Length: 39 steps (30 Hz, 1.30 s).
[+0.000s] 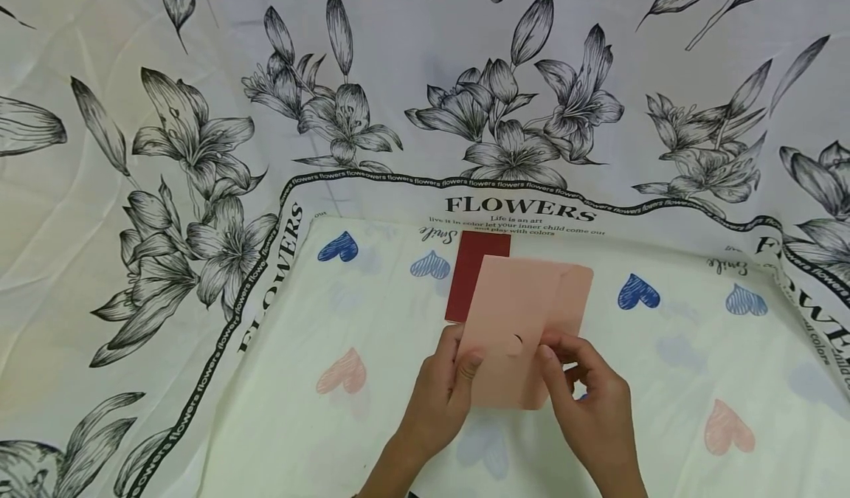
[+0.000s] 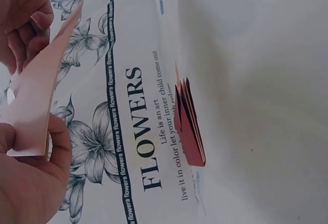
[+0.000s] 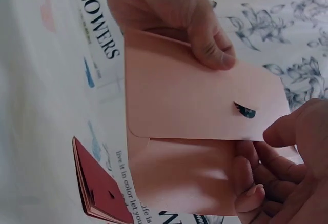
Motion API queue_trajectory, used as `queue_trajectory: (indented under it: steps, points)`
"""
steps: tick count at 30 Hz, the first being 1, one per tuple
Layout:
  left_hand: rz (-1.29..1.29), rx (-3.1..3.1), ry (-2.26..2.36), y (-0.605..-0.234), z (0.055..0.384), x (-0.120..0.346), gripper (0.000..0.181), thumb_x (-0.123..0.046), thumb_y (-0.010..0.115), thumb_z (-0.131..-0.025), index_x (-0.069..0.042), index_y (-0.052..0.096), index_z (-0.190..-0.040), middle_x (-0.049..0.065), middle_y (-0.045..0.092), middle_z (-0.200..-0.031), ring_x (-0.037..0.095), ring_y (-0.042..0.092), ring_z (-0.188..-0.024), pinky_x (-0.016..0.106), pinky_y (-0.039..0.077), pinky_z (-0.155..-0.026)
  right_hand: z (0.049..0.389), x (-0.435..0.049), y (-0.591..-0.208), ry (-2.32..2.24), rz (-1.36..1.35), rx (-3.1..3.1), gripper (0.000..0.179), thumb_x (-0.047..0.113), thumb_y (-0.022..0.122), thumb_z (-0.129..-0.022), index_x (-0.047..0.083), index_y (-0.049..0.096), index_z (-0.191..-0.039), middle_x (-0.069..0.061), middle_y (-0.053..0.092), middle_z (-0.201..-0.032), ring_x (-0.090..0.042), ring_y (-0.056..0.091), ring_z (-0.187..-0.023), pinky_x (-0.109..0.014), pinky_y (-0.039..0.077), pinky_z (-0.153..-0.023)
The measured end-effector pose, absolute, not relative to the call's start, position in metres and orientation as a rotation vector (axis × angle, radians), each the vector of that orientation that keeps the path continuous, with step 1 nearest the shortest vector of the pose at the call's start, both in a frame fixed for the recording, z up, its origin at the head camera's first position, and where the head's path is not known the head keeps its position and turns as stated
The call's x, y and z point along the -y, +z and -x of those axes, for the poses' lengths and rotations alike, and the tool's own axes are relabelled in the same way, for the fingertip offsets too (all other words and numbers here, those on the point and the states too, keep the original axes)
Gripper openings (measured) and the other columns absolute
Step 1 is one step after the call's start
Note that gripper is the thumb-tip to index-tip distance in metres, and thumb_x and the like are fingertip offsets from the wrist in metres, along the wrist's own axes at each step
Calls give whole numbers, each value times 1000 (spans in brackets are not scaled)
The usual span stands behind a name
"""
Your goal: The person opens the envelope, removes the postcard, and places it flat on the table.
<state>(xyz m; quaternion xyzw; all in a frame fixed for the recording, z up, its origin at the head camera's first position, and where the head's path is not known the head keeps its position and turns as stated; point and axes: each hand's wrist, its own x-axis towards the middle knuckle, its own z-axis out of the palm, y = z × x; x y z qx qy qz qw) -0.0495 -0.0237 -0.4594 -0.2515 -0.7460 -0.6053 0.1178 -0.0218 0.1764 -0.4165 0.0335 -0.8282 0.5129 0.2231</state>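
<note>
A pale pink paper envelope [image 1: 505, 299] is held up by both hands over the cloth. My left hand [image 1: 441, 391] grips its left side, thumb on the near face and fingers behind. My right hand [image 1: 594, 391] pinches the edge of a panel beside a small curved cut-out [image 3: 245, 111]. In the right wrist view, that panel overlaps a lower pink panel [image 3: 184, 172], with right fingers at the edge between them. Behind the envelope lies a dark red envelope [image 1: 483, 251], which in the left wrist view tops a layered stack [image 2: 192, 137].
A cream cloth with blue and pink hearts [image 1: 341, 372] spreads under the hands. Around it runs a white cloth with black lily prints [image 1: 199, 144] and a dark lettered border [image 1: 425, 182]. The red stack stands just past the held envelope.
</note>
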Motion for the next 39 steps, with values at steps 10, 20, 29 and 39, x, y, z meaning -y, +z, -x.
queue_trajectory:
  steps: [10,20,29,39]
  points:
    - [707,2222,-1807,-460,49,22,27,-12,52,-112,-19,47,-137,-3,68,-96,8,62,-77,26,55,-68,23,-181,-419,1526,-136,2346,21,-2,73,-98,18,77,-105,2,71,-100,-13,62,-77,-20,50,-66]
    - [707,2232,-1778,-462,51,20,27,-14,52,-112,-19,48,-138,-3,69,-92,7,63,-75,23,55,-67,25,-186,-418,1542,-53,2391,13,4,76,-98,17,78,-101,3,73,-99,-13,64,-75,-20,52,-68]
    - [697,2243,-1809,-464,54,23,27,-18,51,-113,-19,47,-139,-2,74,-98,6,68,-77,24,58,-67,27,-193,-417,1480,36,2478,3,14,76,-100,14,78,-102,0,75,-98,-12,69,-78,-16,55,-77]
    - [537,2288,-1897,-466,56,33,28,-23,51,-113,-24,48,-141,-5,76,-102,9,74,-80,31,61,-67,29,-206,-411,1360,240,2542,19,23,73,-103,6,78,-111,-6,77,-108,4,69,-96,-7,50,-85]
